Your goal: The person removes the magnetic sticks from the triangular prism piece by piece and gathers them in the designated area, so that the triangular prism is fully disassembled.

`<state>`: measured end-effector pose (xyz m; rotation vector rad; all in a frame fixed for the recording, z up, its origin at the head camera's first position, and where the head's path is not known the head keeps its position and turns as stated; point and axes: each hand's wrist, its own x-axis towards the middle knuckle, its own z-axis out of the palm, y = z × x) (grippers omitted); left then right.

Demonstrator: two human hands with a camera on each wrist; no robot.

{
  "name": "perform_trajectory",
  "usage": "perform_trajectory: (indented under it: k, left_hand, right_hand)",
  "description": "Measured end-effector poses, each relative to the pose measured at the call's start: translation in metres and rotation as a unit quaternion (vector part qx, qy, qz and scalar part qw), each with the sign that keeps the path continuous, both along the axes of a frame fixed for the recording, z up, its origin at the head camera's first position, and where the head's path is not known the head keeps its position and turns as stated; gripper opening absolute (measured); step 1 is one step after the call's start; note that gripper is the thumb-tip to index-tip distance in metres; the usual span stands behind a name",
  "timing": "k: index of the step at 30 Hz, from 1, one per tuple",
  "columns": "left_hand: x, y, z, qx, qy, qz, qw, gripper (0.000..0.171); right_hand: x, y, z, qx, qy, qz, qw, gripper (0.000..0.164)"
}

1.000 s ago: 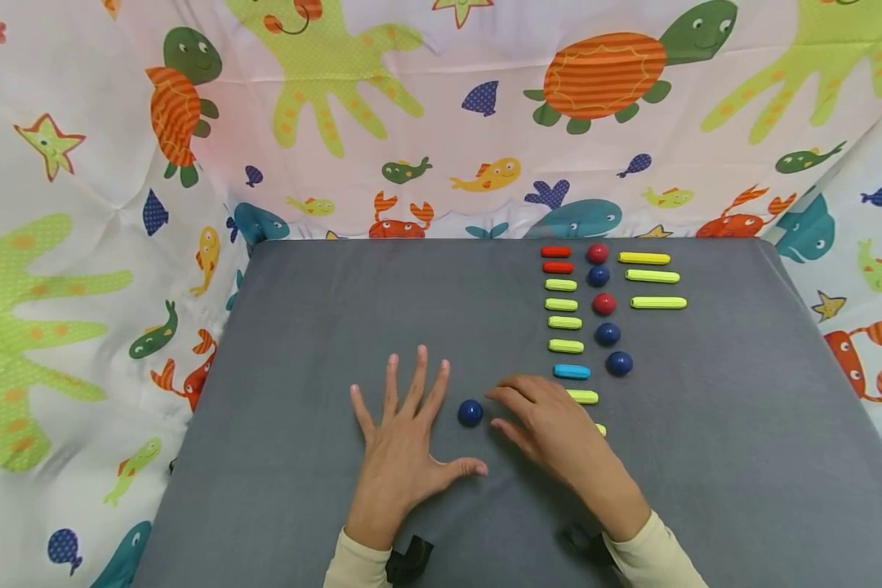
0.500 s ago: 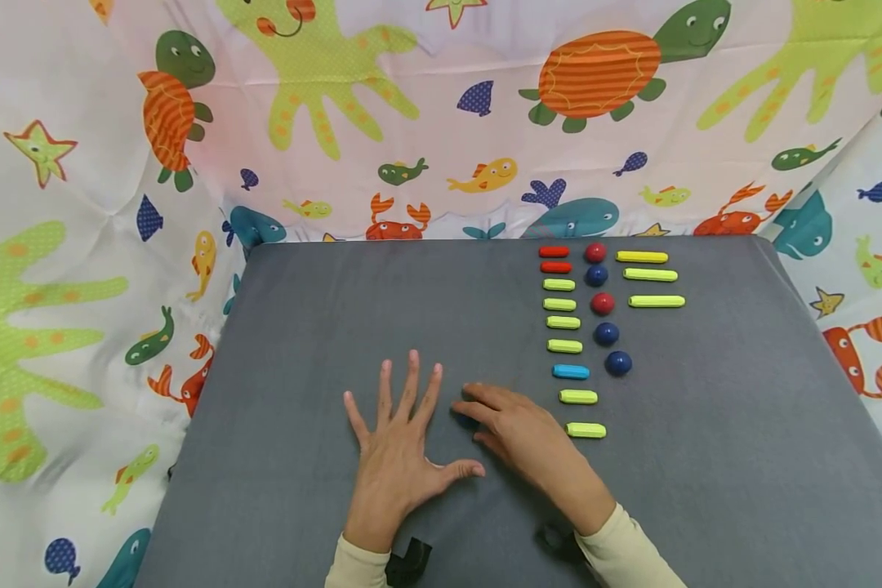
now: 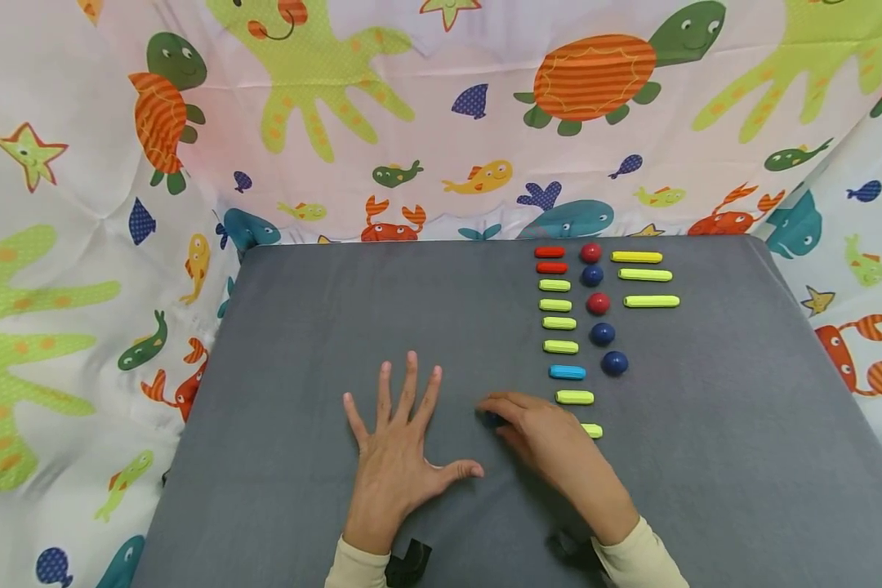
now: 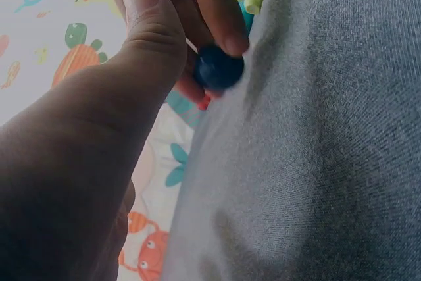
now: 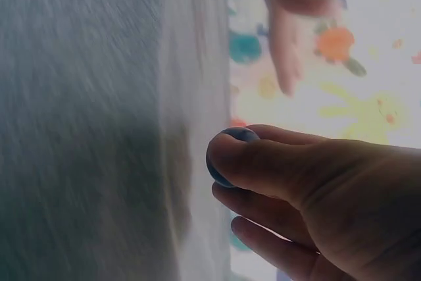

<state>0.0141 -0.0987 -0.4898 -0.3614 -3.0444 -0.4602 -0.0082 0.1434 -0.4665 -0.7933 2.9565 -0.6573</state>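
My right hand [image 3: 544, 437] pinches a dark blue ball [image 4: 219, 68] between thumb and fingers. In the right wrist view, the thumb covers much of the ball. To its left, my left hand [image 3: 400, 461] lies palm down on the grey table, fingers spread and straight, holding nothing. Beyond the right hand runs a column of short sticks: two red sticks [image 3: 550, 260], several yellow-green sticks [image 3: 559, 323] and one blue stick [image 3: 567, 372]. The lowest yellow-green stick [image 3: 592, 430] is partly hidden by the right hand.
Beside the short sticks stands a column of red balls [image 3: 598, 304] and blue balls [image 3: 603, 334]. Farther right lie three longer yellow sticks [image 3: 645, 275]. A printed cloth [image 3: 412, 98] hangs behind the grey table [image 3: 323, 310].
My right hand moved left over the loose blue ball, then came back right with the ball between its fingers. The left hand stayed almost still. The head view shifted slightly.
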Motion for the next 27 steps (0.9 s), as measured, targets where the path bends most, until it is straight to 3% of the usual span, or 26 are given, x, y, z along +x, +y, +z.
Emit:
perform_trajectory:
  k: [11,19,27]
  left_hand:
    - [-0.001,0.003,0.0,0.0,0.011,-0.003,0.9999,0.138]
    - [-0.003,0.005,-0.002,-0.015,0.001,0.001,0.9999,0.138]
    - [-0.003,0.007,-0.001,-0.01,-0.007,0.0,0.9999,0.137]
  right_hand:
    - [0.008,0.07,0.014,-0.055,0.06,-0.112,0.99,0.051]
    - [0.013,0.11,0.011,-0.046,0.042,-0.184,0.981,0.051]
    - [0.017,0.127,0.001,-0.029,0.031,-0.205,0.978,0.048]
